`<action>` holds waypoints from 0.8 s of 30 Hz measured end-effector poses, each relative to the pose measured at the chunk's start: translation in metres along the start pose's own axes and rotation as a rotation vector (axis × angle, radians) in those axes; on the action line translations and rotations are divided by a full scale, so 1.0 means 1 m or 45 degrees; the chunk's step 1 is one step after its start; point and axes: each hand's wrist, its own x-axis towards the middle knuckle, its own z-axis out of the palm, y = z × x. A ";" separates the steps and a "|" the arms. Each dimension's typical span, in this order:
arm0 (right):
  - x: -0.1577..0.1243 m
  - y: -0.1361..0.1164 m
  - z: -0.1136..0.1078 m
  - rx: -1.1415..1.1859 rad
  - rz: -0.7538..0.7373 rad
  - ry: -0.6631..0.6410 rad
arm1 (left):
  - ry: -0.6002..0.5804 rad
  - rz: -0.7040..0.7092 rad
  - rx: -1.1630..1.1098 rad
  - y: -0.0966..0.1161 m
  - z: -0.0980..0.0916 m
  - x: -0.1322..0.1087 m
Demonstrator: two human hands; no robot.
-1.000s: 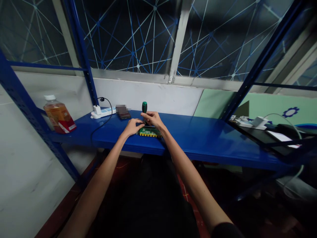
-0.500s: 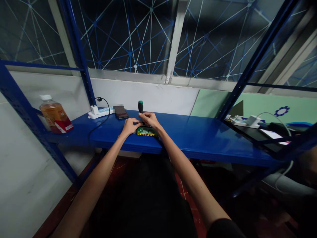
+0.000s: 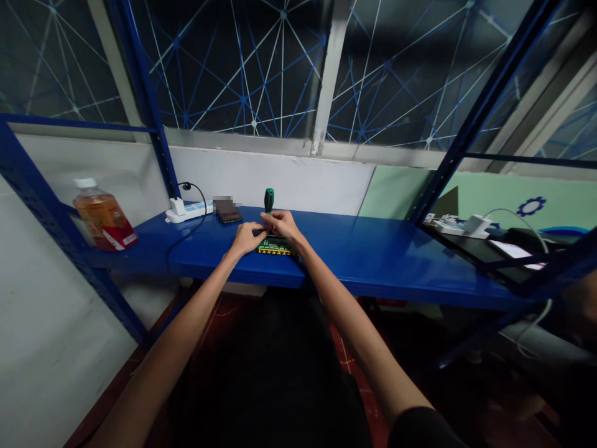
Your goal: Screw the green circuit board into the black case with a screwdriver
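at the far left a capped bottle [image 3: 105, 214] of amber drink stands at the end of the blue counter [image 3: 364, 249], and to its right a white power strip [image 3: 191, 212] lies near the wall with a black cable [image 3: 189, 234] curving forward from it. a dark phone [image 3: 230, 214] lies just beside the strip. next comes the left grip [image 3: 245, 239], a bare hand at the left end of a green circuit board [image 3: 277, 244]; its thumb and fingers curve towards each other, but i cannot tell whether they pinch anything. the board lies on the counter near its front edge, its long axis running left to right and a yellow-and-black strip along its near side. above the board's far side a screwdriver [image 3: 269, 199] stands nearly upright, handle up, so its long axis crosses the board's; its tip is hidden by the fingers. the right grip [image 3: 283, 225] is closed on it just below the handle and is the nearer hand to it, with the board below and slightly in front. well apart at the far right, a white plug [image 3: 476, 226] sits on another power strip.
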 end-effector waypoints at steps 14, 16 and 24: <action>0.002 0.005 0.001 -0.046 0.011 0.045 | 0.022 -0.005 -0.037 -0.001 -0.001 0.000; 0.002 0.004 0.001 -0.044 0.003 0.040 | 0.020 0.002 -0.043 -0.001 0.000 0.000; 0.001 0.001 0.000 -0.029 0.021 0.048 | 0.034 -0.006 -0.026 -0.005 0.001 0.001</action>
